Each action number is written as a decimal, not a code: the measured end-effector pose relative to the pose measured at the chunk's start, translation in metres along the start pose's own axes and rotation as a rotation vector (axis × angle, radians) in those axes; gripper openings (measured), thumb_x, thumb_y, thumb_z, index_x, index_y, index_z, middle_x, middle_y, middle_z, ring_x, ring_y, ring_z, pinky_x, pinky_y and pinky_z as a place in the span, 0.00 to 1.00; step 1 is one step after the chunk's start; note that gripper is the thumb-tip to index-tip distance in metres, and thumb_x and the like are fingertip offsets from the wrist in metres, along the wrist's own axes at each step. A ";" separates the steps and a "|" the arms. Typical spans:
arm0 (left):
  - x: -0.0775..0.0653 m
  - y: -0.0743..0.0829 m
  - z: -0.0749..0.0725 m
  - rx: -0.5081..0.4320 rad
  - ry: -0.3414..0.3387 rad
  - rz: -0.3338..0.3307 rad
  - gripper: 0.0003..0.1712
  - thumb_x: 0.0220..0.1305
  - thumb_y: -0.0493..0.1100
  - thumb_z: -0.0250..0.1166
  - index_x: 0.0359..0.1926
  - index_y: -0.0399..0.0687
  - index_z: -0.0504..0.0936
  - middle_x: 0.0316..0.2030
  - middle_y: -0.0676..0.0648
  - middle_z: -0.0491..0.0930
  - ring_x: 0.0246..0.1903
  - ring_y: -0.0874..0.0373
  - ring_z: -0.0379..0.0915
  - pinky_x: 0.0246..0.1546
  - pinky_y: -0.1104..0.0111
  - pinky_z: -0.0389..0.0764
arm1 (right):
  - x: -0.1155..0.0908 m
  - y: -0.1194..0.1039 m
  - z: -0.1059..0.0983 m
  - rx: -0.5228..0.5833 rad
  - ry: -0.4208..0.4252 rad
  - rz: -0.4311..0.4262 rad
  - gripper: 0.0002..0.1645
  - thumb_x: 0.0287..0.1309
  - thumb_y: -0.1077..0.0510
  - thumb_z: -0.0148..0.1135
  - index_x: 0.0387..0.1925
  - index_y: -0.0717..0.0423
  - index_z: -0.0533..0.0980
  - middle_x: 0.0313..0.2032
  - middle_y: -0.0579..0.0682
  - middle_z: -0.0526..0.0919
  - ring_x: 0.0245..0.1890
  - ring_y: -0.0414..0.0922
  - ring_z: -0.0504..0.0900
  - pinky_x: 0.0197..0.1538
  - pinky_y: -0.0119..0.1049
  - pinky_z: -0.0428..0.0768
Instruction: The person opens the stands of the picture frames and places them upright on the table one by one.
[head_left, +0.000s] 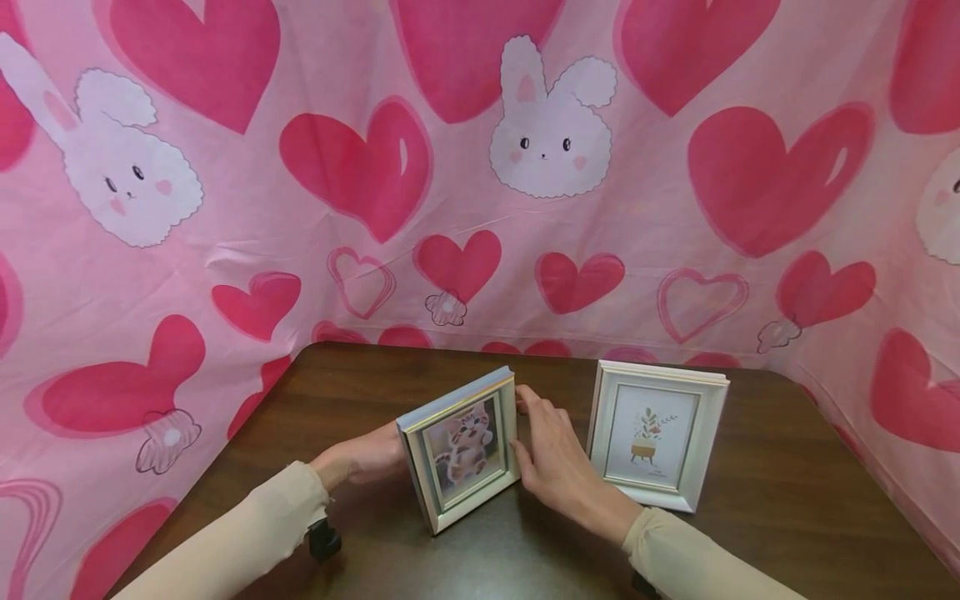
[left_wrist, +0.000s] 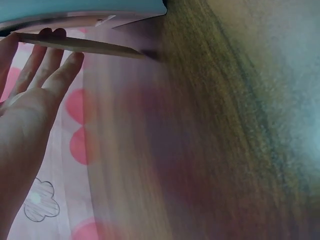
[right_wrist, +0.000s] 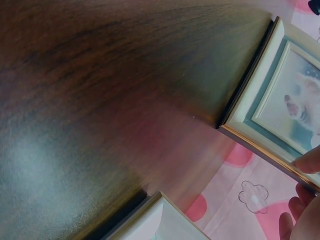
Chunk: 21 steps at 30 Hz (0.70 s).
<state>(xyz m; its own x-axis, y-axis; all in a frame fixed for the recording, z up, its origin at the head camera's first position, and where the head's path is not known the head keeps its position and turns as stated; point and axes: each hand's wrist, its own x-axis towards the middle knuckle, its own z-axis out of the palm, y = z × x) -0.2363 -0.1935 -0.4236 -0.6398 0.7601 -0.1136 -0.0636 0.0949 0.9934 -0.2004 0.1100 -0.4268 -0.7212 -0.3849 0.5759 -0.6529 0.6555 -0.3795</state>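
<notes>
A silver-white picture frame (head_left: 467, 450) with a kitten picture stands tilted on the brown table, turned slightly to one side. My left hand (head_left: 371, 457) reaches behind it, its fingers hidden from the head view. In the left wrist view, that hand's thumb and fingers pinch a thin tan stand (left_wrist: 95, 46) at the frame's back. My right hand (head_left: 557, 457) grips the frame's right side edge, thumb on the front border and fingers behind, as the right wrist view also shows. To the right stands a second white picture frame (head_left: 651, 433) with a potted plant print.
The dark wooden table (head_left: 780, 500) has rounded far corners. Pink cloth (head_left: 465, 200) with hearts and rabbits hangs around its back and sides. The second frame stands close beside my right wrist.
</notes>
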 end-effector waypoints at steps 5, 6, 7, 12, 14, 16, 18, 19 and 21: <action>0.001 0.002 -0.003 0.010 -0.009 -0.040 0.34 0.81 0.48 0.56 0.82 0.52 0.59 0.76 0.42 0.65 0.73 0.42 0.62 0.72 0.43 0.61 | 0.000 0.000 0.001 -0.002 0.005 -0.006 0.50 0.55 0.68 0.78 0.73 0.59 0.60 0.56 0.58 0.81 0.56 0.52 0.79 0.62 0.53 0.75; 0.000 0.003 -0.003 0.015 -0.009 -0.053 0.34 0.81 0.49 0.55 0.82 0.54 0.59 0.76 0.43 0.65 0.73 0.43 0.62 0.72 0.42 0.61 | 0.000 0.000 0.001 -0.002 0.006 -0.008 0.50 0.55 0.68 0.78 0.73 0.59 0.59 0.56 0.58 0.81 0.56 0.52 0.79 0.62 0.53 0.75; 0.000 0.003 -0.003 0.011 -0.012 -0.063 0.34 0.81 0.49 0.55 0.82 0.56 0.59 0.76 0.44 0.65 0.73 0.43 0.62 0.72 0.42 0.61 | 0.000 0.000 0.001 -0.002 0.008 -0.008 0.50 0.55 0.68 0.78 0.73 0.59 0.59 0.56 0.58 0.81 0.56 0.52 0.79 0.61 0.53 0.75; 0.001 0.007 0.001 -0.057 -0.047 -0.031 0.32 0.80 0.52 0.56 0.79 0.51 0.65 0.73 0.41 0.69 0.70 0.43 0.66 0.70 0.45 0.66 | -0.001 0.001 0.002 -0.017 0.026 -0.036 0.49 0.55 0.68 0.76 0.73 0.60 0.59 0.54 0.58 0.81 0.54 0.52 0.79 0.59 0.52 0.76; 0.004 0.007 0.002 -0.092 -0.057 -0.019 0.29 0.81 0.50 0.55 0.77 0.47 0.68 0.71 0.40 0.72 0.69 0.43 0.68 0.69 0.47 0.68 | -0.001 0.002 0.002 -0.023 0.034 -0.048 0.49 0.55 0.68 0.76 0.73 0.60 0.59 0.53 0.57 0.81 0.54 0.52 0.79 0.58 0.52 0.76; 0.004 0.008 0.001 -0.101 -0.059 -0.024 0.28 0.81 0.49 0.55 0.76 0.47 0.69 0.71 0.40 0.72 0.69 0.43 0.68 0.69 0.47 0.68 | 0.000 0.003 0.003 -0.028 0.040 -0.056 0.49 0.55 0.68 0.76 0.72 0.61 0.59 0.52 0.57 0.81 0.53 0.52 0.79 0.58 0.51 0.76; 0.003 0.007 0.000 -0.076 -0.047 -0.042 0.28 0.81 0.48 0.54 0.77 0.49 0.68 0.72 0.41 0.71 0.70 0.43 0.67 0.70 0.45 0.66 | 0.000 0.003 0.002 -0.030 0.040 -0.056 0.49 0.55 0.68 0.76 0.72 0.61 0.59 0.52 0.57 0.81 0.53 0.52 0.79 0.58 0.52 0.76; 0.003 0.007 -0.001 -0.068 -0.042 -0.050 0.29 0.81 0.48 0.54 0.78 0.50 0.68 0.72 0.41 0.71 0.70 0.43 0.66 0.70 0.45 0.65 | 0.000 0.003 0.002 -0.029 0.039 -0.054 0.49 0.54 0.68 0.76 0.72 0.61 0.59 0.52 0.57 0.81 0.53 0.52 0.79 0.58 0.52 0.76; 0.003 0.007 -0.002 -0.057 -0.038 -0.059 0.30 0.81 0.49 0.54 0.78 0.51 0.67 0.73 0.42 0.70 0.71 0.43 0.65 0.71 0.43 0.64 | 0.000 0.003 0.002 -0.031 0.039 -0.054 0.49 0.54 0.68 0.76 0.72 0.61 0.59 0.52 0.57 0.81 0.54 0.51 0.79 0.58 0.52 0.76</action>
<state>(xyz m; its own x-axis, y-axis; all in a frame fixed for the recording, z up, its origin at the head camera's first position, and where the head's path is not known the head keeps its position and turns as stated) -0.2397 -0.1918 -0.4171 -0.6042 0.7783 -0.1710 -0.1441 0.1044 0.9841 -0.2029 0.1103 -0.4296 -0.6751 -0.3951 0.6230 -0.6828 0.6545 -0.3247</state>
